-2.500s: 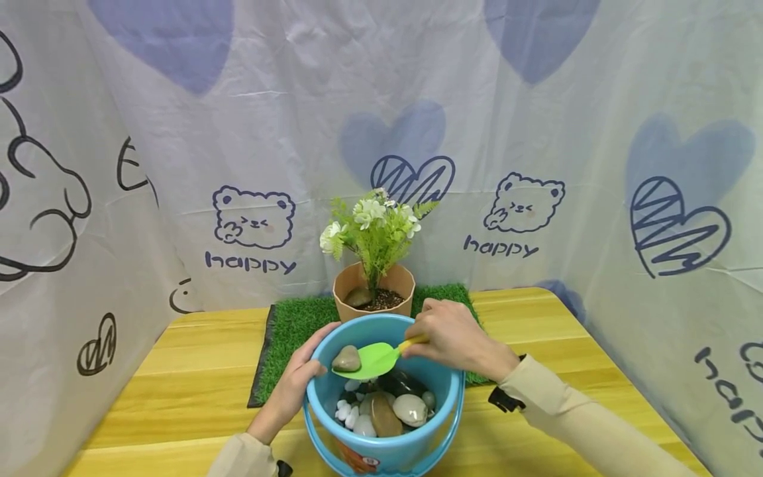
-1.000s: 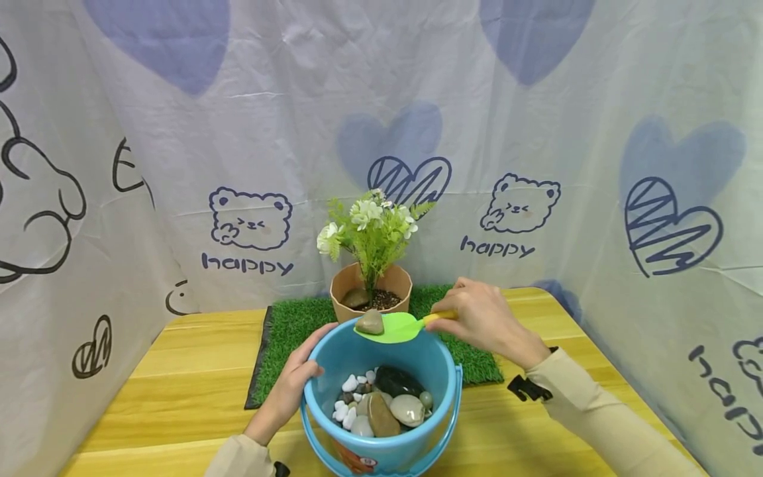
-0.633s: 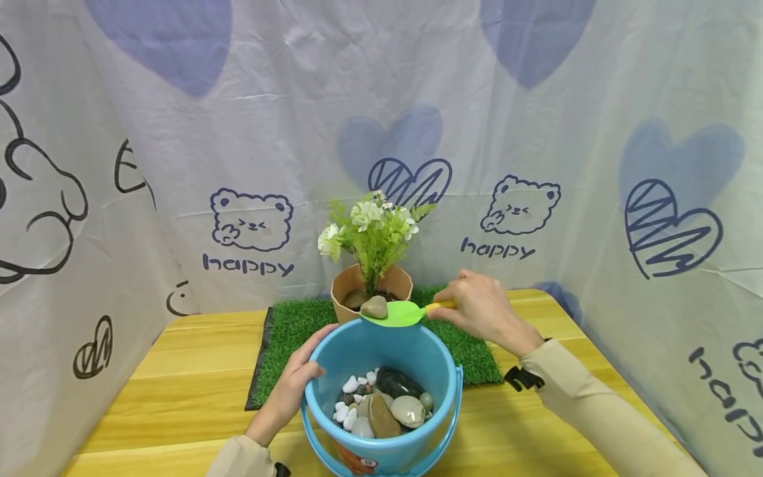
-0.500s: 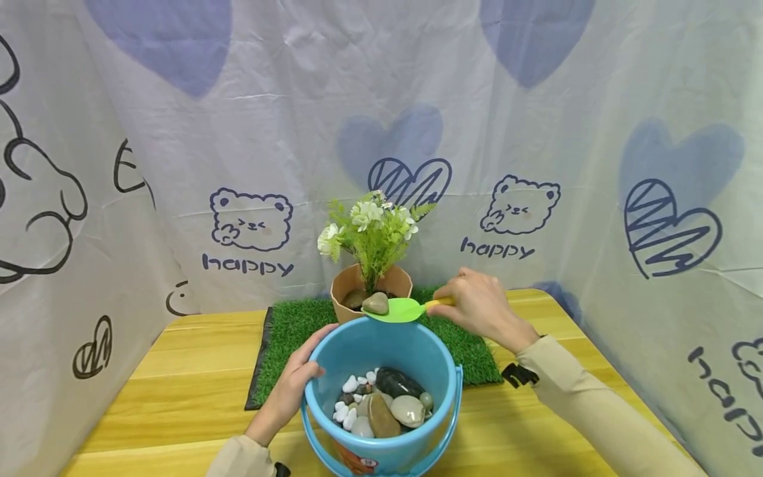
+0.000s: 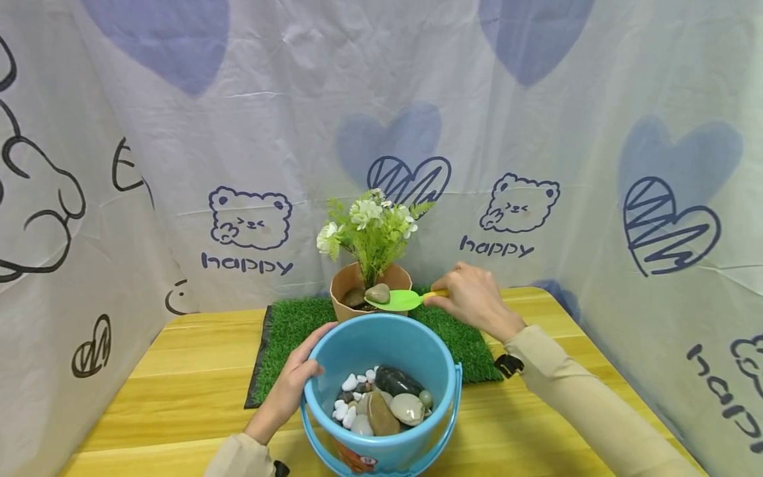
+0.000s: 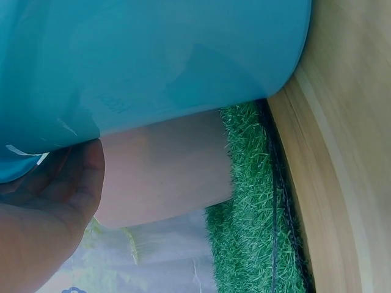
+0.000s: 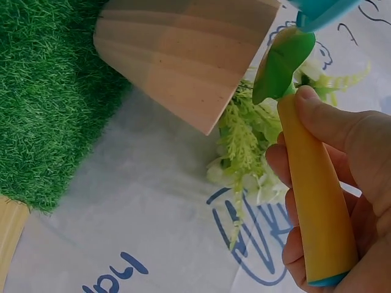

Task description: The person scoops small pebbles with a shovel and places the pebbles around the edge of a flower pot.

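My left hand (image 5: 292, 383) holds the left rim of a blue plastic bucket (image 5: 381, 453), thumb over the edge and fingers against the outside wall. Inside lie pebbles: small white ones, a black stone (image 5: 398, 381), a brown stone (image 5: 382, 415) and a pale one. In my right hand (image 5: 475, 299), a toy shovel (image 5: 404, 300) with a green blade and yellow handle (image 7: 319, 201) is gripped, fingers wrapped round the handle. A greyish-brown stone (image 5: 378, 293) sits at the blade's tip, over the front of the peach flower pot (image 5: 342, 286). Another stone (image 5: 354, 298) rests in the pot.
White flowers with green leaves (image 5: 372, 232) rise from the pot. Pot and bucket stand close together, the pot on an artificial grass mat (image 5: 292, 331) on the wood-grain table (image 5: 185, 364). A printed curtain (image 5: 286, 132) encloses the back and sides.
My right hand has carried the shovel and its stone out of the bucket, up and away from me, over the pot's near side. My left hand stays on the bucket rim.
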The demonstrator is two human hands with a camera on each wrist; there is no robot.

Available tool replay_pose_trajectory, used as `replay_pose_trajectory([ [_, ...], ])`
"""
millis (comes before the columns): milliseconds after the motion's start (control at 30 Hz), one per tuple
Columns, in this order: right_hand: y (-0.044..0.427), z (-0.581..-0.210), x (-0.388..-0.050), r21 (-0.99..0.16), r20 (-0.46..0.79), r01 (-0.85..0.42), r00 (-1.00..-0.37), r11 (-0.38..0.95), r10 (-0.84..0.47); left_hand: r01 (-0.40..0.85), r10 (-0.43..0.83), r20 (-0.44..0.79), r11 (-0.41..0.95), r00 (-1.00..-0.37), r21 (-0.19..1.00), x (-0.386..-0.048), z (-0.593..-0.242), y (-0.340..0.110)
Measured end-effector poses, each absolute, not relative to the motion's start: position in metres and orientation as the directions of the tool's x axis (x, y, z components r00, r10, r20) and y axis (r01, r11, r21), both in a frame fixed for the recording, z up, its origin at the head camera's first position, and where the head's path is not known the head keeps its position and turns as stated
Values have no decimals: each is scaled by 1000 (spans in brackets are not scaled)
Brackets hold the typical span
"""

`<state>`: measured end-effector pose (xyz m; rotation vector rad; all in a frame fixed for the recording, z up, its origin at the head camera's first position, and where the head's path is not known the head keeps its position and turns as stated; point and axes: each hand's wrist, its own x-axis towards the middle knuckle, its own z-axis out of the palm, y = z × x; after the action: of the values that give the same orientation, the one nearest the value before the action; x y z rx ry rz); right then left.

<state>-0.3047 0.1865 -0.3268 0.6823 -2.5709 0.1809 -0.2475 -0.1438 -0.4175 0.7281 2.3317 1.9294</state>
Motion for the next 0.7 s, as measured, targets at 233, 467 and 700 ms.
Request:
replay_pose_trajectory([
  [233, 181, -330, -313, -13, 452, -476, -787, 879, -419, 327, 365, 266, 118, -892, 938, -247, -418, -144],
  [467, 177, -331, -321, -60, 434, -431, -824, 900, -365, 337, 370, 274, 117, -888, 934, -247, -418, -144],
  [700, 175, -320, -329, -81, 367, -391, -867, 917, -337, 341, 360, 278, 124, -891, 932, -248, -419, -144],
])
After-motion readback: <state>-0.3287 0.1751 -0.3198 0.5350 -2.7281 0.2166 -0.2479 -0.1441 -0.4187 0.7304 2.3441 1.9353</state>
